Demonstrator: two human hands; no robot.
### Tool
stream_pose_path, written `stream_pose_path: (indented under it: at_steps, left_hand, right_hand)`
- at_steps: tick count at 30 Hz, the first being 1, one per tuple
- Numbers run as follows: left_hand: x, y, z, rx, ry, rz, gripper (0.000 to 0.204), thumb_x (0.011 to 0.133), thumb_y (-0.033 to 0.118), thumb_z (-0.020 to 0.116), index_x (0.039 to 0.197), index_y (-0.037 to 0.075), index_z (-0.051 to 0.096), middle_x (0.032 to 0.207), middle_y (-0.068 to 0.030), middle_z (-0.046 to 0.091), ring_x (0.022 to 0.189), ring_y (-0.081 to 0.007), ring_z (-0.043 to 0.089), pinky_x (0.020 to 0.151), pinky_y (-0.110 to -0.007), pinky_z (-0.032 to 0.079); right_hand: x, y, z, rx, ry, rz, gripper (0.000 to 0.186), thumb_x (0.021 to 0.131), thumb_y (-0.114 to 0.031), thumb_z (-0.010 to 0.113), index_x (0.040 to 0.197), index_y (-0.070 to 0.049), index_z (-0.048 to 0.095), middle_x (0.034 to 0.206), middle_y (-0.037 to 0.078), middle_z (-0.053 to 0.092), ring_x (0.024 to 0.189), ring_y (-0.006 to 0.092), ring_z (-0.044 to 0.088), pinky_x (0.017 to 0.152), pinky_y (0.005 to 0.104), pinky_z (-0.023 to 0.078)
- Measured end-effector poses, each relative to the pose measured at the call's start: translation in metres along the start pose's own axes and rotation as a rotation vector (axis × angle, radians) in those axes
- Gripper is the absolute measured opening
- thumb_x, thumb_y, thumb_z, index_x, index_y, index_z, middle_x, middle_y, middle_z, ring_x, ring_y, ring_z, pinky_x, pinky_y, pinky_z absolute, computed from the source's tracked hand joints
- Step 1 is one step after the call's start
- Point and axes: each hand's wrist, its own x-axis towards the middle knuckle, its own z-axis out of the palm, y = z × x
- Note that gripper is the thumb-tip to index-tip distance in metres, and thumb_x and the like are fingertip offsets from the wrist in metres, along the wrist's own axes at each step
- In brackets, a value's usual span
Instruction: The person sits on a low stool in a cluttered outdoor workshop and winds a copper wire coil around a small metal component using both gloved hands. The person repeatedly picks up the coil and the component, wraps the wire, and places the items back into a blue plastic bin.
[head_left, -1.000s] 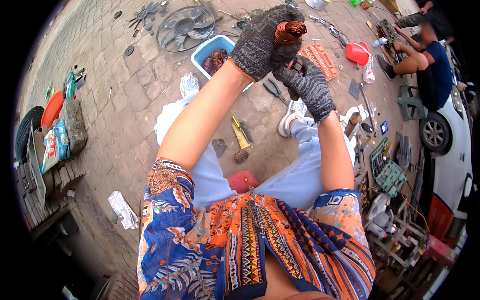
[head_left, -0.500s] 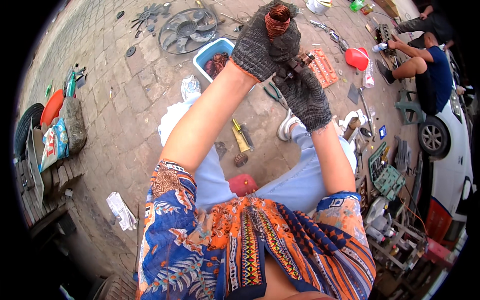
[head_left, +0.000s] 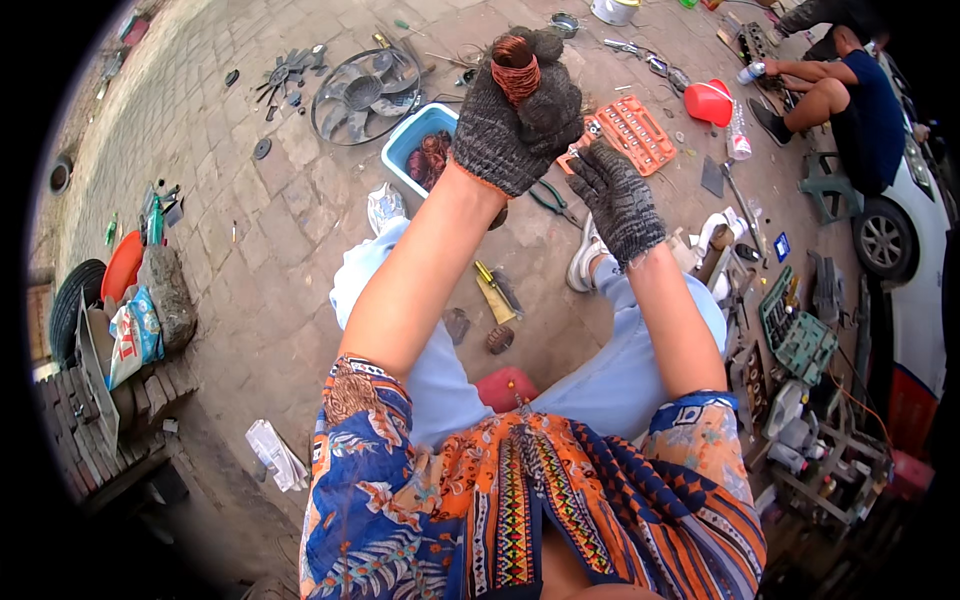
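My left hand [head_left: 520,125], in a dark knitted glove, is raised with its fingers closed around a bundle of copper wire [head_left: 515,80]. The coiled loops stick up past the fingers. To its right and a little lower is my right hand [head_left: 618,200], gloved alike, with fingers stretched out and slightly parted; nothing shows in it. Its fingertips overlap the near end of an orange socket-set case [head_left: 635,130]; whether they touch it I cannot tell. Beneath my left wrist a small brown piece [head_left: 497,217] is partly hidden.
A blue basin [head_left: 395,155] holds more copper wire. Around lie a fan [head_left: 365,92], pliers [head_left: 552,200], a yellow tube [head_left: 495,300], a red bucket [head_left: 708,102] and a green tool case [head_left: 797,325]. Another person [head_left: 868,120] sits at the right beside a white car [head_left: 925,300].
My right hand has come away from the left, and the dark metal part it held is out of it. The left hand still grips the copper wire. The view has shifted slightly.
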Motion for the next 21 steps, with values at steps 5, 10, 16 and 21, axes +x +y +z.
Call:
stream_pose_path:
  at_steps: [5, 10, 16, 21]
  left_hand:
    - [0.000, 0.003, 0.008, 0.036, -0.025, -0.048, 0.029, 0.095, 0.033, 0.034, 0.088, 0.011, 0.051, 0.046, 0.0034, 0.036, 0.038, -0.0096, 0.032, 0.036, -0.025, 0.026]
    - [-0.005, 0.003, 0.011, 0.017, 0.004, 0.004, 0.027, 0.095, 0.033, 0.036, 0.091, 0.010, 0.051, 0.045, 0.0021, 0.036, 0.035, -0.0109, 0.031, 0.034, -0.025, 0.027]
    - [-0.002, 0.007, 0.005, -0.028, -0.030, 0.028, 0.028, 0.093, 0.033, 0.040, 0.092, 0.009, 0.053, 0.044, 0.0004, 0.036, 0.034, -0.0118, 0.030, 0.033, -0.026, 0.026]
    - [0.004, 0.005, -0.011, -0.052, -0.119, 0.034, 0.030, 0.092, 0.035, 0.043, 0.095, 0.007, 0.054, 0.047, -0.0003, 0.040, 0.036, -0.0122, 0.033, 0.034, -0.026, 0.028]
  right_hand:
    - [-0.011, 0.002, 0.021, -0.675, -0.388, -0.358, 0.052, 0.081, -0.028, 0.066, 0.122, -0.002, 0.048, 0.116, 0.015, 0.055, 0.110, 0.0232, 0.052, 0.093, 0.0342, 0.041]
    - [-0.027, 0.011, 0.043, -1.382, -0.750, -0.229, 0.054, 0.077, -0.035, 0.067, 0.123, -0.013, 0.050, 0.110, 0.014, 0.060, 0.100, 0.0284, 0.059, 0.089, 0.0384, 0.043]
    - [-0.001, 0.017, 0.026, -0.893, -0.727, 0.194, 0.035, 0.095, -0.027, 0.035, 0.111, -0.004, 0.056, 0.093, 0.011, 0.066, 0.085, 0.0202, 0.062, 0.079, 0.0322, 0.047]
    - [0.007, 0.031, 0.001, -1.068, -0.734, -0.374, 0.037, 0.093, -0.034, 0.045, 0.108, -0.003, 0.058, 0.084, 0.008, 0.065, 0.074, 0.0140, 0.061, 0.073, 0.0291, 0.048]
